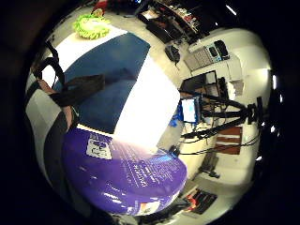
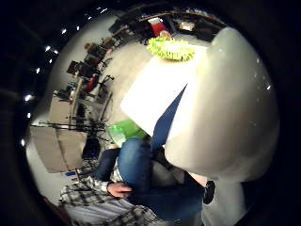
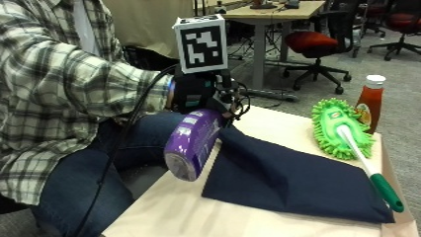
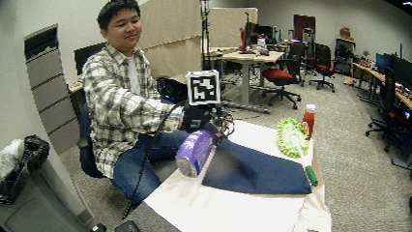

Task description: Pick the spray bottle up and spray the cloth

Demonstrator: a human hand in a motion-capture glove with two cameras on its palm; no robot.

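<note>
above the cloth [image 3: 289, 177], purple spray bottle [image 3: 190, 143], label unreadable

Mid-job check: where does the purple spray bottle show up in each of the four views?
Little finger side palm view: spray bottle fills the area nearest the palm, beside the dark blue cloth.
Thumb side palm view: only its large white top shows.
Outside view: bottle is tilted in the gloved right hand, above the table edge.
Wide outside view: bottle at centre.
Shared landmark: the green duster.
</note>
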